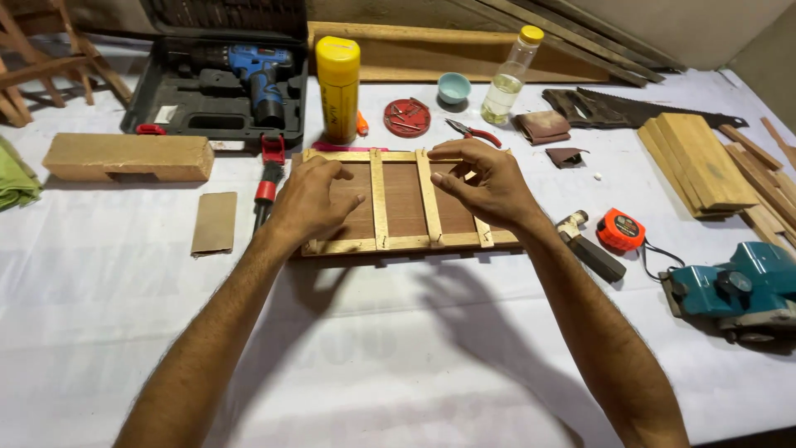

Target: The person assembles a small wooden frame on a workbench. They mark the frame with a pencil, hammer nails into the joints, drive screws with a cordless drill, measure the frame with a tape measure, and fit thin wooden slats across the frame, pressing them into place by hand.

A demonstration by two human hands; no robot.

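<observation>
A brown wooden panel point(404, 199) with a frame of pale wooden strips point(378, 199) lies flat on the white-covered table. My left hand point(311, 199) rests on the panel's left part, fingers spread, holding nothing. My right hand point(489, 182) hovers over the right part, fingers curled loosely near one of the upright strips point(429, 197); I cannot tell if it pinches anything small.
Behind the panel stand a yellow can point(337, 79), a red tin of nails point(406, 117), pliers point(473, 131), a clear bottle point(509, 76) and a drill case point(220, 75). A wooden block point(128, 157) lies left; a tape measure point(620, 230), hammer point(590, 249), planer point(738, 286), handsaw point(630, 108) and planks point(705, 162) lie right.
</observation>
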